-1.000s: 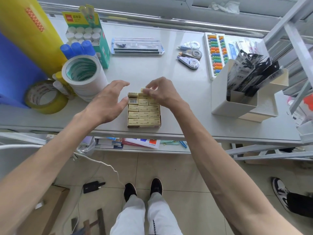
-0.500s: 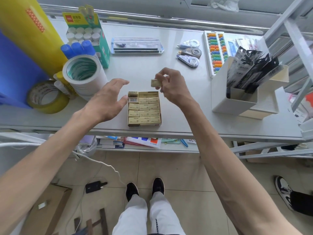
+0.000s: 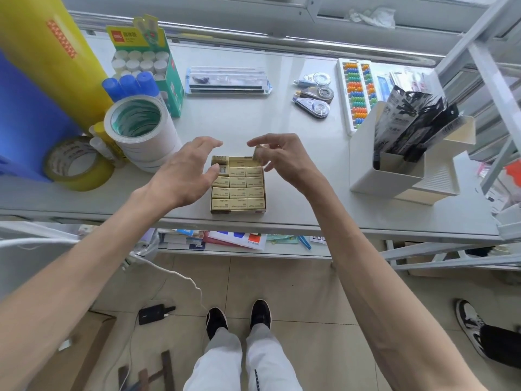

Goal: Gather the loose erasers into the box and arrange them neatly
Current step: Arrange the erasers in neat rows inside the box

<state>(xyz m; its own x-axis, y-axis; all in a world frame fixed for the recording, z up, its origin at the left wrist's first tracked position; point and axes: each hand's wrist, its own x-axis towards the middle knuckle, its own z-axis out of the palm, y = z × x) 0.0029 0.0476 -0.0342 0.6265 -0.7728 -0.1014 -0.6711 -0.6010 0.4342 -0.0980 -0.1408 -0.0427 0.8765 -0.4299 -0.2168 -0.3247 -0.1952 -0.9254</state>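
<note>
Right hand (image 3: 284, 159) pinching eraser (image 3: 257, 154) | over box (image 3: 238, 211) | left hand (image 3: 186, 173) spread

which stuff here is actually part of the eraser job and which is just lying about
Part of the job:
- box of erasers
- loose eraser pinched in the right hand
- left hand, open beside the box

Just lying about:
- tape rolls
- correction tapes
- abacus
- glue stick box
- white organiser

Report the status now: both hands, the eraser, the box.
Right hand pinches one eraser above the box's far right corner. Left hand open, beside the box. Box nearly full; nothing blocks it.
</note>
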